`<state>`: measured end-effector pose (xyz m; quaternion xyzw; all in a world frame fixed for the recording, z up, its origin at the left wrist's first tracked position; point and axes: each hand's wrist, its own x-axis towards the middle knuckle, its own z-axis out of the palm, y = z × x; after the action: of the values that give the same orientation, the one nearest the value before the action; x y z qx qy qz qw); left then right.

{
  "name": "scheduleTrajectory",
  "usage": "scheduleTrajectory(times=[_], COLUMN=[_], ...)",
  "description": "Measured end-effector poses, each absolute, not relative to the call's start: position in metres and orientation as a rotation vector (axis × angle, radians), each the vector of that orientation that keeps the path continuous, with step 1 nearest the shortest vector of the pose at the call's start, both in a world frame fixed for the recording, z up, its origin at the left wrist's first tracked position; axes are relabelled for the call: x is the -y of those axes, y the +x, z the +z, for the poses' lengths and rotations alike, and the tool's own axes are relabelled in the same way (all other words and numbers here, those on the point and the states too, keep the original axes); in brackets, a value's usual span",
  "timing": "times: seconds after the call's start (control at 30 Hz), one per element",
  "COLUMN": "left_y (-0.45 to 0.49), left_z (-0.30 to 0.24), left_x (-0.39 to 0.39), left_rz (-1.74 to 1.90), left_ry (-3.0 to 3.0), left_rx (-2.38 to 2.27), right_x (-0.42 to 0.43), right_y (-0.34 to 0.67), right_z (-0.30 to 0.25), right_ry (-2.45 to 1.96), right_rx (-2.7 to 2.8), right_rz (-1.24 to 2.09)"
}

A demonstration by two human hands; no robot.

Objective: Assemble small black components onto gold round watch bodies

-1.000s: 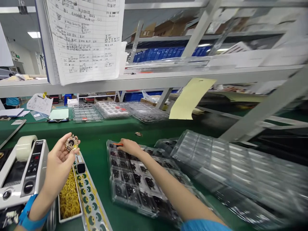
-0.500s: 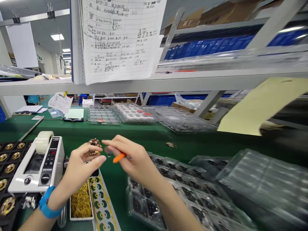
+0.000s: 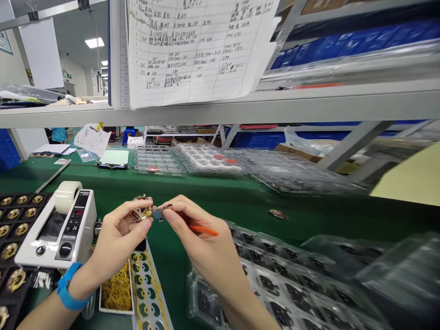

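Disc (image 3: pixel 142 211): left hand (image 3: pixel 115 238) | orange tool (image 3: pixel 203 230): right hand (image 3: pixel 206 247) | dispenser (image 3: pixel 58 229) left, tray (image 3: pixel 193 298) right

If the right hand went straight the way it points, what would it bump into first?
Probably the gold part pinched in the left hand. The right hand points left, and the tip of its orange tool is almost at that part, though depth is hard to judge.

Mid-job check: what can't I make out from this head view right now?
- Head view: the small dark piece between the right hand and the gold round part in the left hand is too small and blurred to identify.
- Orange-handled tool: tip hidden by the right hand's fingers.
- Clear trays, lower right: contents lost to motion blur.
- Black tray of gold parts: cut off by the left edge.
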<state>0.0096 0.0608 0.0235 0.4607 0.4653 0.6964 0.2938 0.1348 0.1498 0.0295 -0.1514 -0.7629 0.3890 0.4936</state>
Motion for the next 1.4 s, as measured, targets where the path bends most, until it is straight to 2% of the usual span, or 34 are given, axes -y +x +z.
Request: scheduleTrajectory(times=[0.2, 0.5, 1.03, 1.4], left_y=[0.014, 0.018, 0.019, 0.025], left_z=[0.023, 0.021, 0.021, 0.018], left_x=[-0.056, -0.050, -0.053, -0.061], left_rz=[1.731, 1.645, 1.722, 1.855], left_ry=[1.209, 1.297, 1.416, 1.269], left_rx=[-1.160, -1.270, -1.238, -1.246], right_x=[-0.158, -0.153, -0.145, -0.143], right_y=[0.144, 0.144, 0.141, 0.135], right_z=[0.029, 0.031, 0.026, 0.020], right_ry=[-0.454, -0.422, -0.390, -0.330], right_rx=[1.840, 1.836, 1.859, 1.884], right_rz=[0.880, 1.075, 0.669, 0.482])
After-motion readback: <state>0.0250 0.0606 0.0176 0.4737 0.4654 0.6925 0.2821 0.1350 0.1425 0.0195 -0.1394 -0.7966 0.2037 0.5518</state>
